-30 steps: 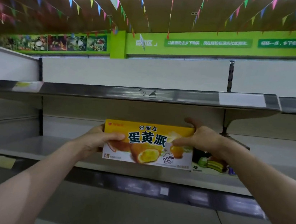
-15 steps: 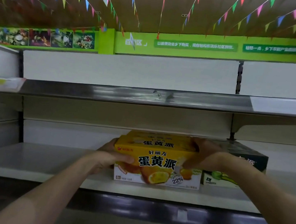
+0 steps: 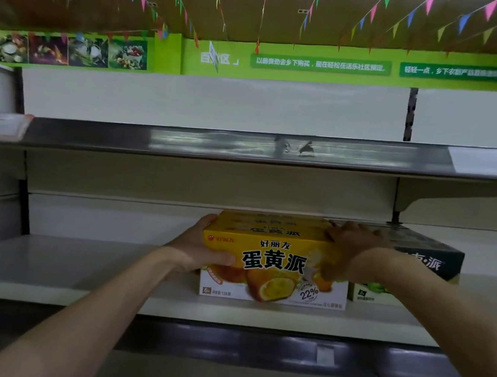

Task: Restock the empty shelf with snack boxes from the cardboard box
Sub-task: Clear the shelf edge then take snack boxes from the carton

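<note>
At centre right, the right hand [image 3: 356, 250] and wrist cover the left end of a dark box [image 3: 433, 263], cutting off its lettering. Fingertips of the left hand [image 3: 200, 253] lie hidden behind the yellow box [image 3: 276, 258]. The lower shelf-edge tag [image 3: 325, 355] is blurred beyond reading.

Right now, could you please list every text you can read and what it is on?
"好丽友", "蛋黄派", "22%": front of the yellow snack box.
"友·派": dark box beside it.
"百", "区": green wall sign, middle character hidden.
Its bottom small print and the long green banners: too blurred to read.
</note>
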{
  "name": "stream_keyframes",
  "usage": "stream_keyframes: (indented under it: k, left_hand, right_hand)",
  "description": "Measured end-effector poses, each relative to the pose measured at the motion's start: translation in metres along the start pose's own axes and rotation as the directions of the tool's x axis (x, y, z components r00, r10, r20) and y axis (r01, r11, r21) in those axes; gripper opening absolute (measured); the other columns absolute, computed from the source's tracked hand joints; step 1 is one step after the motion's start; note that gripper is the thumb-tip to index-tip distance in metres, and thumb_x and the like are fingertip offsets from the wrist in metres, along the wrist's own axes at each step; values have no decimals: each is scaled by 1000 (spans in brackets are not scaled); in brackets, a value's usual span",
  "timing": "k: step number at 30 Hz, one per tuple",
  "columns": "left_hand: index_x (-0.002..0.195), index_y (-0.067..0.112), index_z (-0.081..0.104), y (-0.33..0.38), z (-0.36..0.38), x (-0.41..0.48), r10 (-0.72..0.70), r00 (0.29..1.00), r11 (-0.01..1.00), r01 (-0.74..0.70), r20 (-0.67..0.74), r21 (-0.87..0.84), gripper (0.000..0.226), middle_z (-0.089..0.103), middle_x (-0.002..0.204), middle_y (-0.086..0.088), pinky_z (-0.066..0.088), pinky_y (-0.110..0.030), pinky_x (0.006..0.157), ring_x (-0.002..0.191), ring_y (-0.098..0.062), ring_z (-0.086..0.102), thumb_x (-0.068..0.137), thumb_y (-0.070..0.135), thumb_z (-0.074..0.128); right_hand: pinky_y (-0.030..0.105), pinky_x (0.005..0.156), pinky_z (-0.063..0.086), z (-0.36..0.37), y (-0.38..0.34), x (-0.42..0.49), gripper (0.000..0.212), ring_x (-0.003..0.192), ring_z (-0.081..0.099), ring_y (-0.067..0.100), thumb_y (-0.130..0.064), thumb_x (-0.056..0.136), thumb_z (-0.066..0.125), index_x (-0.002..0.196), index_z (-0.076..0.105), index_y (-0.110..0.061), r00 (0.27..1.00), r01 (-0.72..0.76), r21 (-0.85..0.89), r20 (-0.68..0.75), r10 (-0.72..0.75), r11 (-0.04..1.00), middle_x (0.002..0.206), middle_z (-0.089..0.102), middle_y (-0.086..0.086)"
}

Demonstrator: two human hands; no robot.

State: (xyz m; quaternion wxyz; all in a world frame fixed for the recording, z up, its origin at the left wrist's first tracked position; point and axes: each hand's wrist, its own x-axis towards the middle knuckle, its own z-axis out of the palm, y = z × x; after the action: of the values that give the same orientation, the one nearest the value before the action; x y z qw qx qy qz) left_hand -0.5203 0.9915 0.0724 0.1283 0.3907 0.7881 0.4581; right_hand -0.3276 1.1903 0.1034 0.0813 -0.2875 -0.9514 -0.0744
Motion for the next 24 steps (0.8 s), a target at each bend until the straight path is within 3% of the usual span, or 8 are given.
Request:
stream_keyframes:
  k: [3, 5, 7, 10, 15, 19, 22, 24]
  left_hand:
    - [154, 25, 7, 0, 0, 2, -32, 998, 997, 35, -47, 62, 115, 44, 142, -6, 49, -42, 99, 118, -25, 54, 70, 21, 86]
    - [154, 34, 3, 8, 4, -3, 9, 989, 974, 24, -147, 223, 121, 26, 152, -8, 44, -43, 105, 133, -30, 41, 67, 30, 88]
    - [153, 38, 3, 20, 16, -12, 188, 957, 852, -47, -222, 521, 116, 17, 155, -2, 30, -48, 114, 141, -27, 24, 70, 35, 84]
    - [152, 39, 0, 28, 38, -17, 407, 904, 576, -144, -129, 805, 111, 12, 157, 0, 6, -51, 118, 145, -22, 10, 74, 46, 78]
    - [152, 35, 2, 21, 55, -11, 353, 933, 453, -102, -73, 885, 107, 27, 147, -6, 19, -52, 111, 137, -26, 24, 75, 54, 73]
    - [150, 34, 10, 25, 55, -10, 348, 934, 444, -84, -85, 892, 102, 31, 144, -6, 19, -53, 110, 135, -27, 26, 73, 54, 74]
    - [151, 33, 10, 30, 55, -14, 298, 950, 462, -63, -89, 884, 103, 26, 149, -7, 8, -60, 115, 140, -28, 21, 73, 55, 73]
    - [151, 31, 13, 32, 59, -21, 353, 930, 488, -88, -104, 869, 99, 25, 149, -7, 9, -57, 116, 140, -28, 22, 75, 55, 71]
  right_hand:
    - [48, 113, 21, 2, -5, -4, 90, 137, 28, 30, -58, 75, 69, 147, 28, -23, 1000, -21, -34, -14, 21, 999, 146, 34, 5]
    - [49, 115, 20, 2, -11, -5, 83, 138, 27, 29, -58, 77, 66, 145, 34, -22, 999, -19, -94, -48, 14, 995, 147, 33, 6]
    - [51, 116, 18, 4, -22, -6, 80, 140, 23, 30, -54, 82, 63, 147, 29, -24, 995, 20, -117, -100, -32, 993, 151, 26, 7]
    - [54, 117, 13, 7, -42, -8, 93, 144, 16, 30, -49, 83, 67, 152, 8, -28, 981, 108, -51, -157, -115, 993, 156, 17, 6]
    - [56, 116, 13, 22, -56, -8, 94, 142, 20, 29, -42, 84, 67, 152, 4, -28, 980, 76, -40, -181, -82, 996, 152, 24, 6]
    - [55, 116, 11, 24, -58, -6, 89, 140, 24, 30, -38, 84, 68, 150, 8, -28, 977, 53, -45, -205, -61, 998, 149, 27, 6]
    - [55, 116, 10, 22, -57, -11, 88, 141, 21, 30, -40, 85, 66, 150, 9, -27, 975, 67, -25, -211, -71, 997, 150, 26, 8]
    - [55, 116, 11, 21, -54, -22, 85, 143, 18, 30, -39, 86, 65, 151, 11, -24, 962, 81, -7, -262, -80, 997, 152, 23, 9]
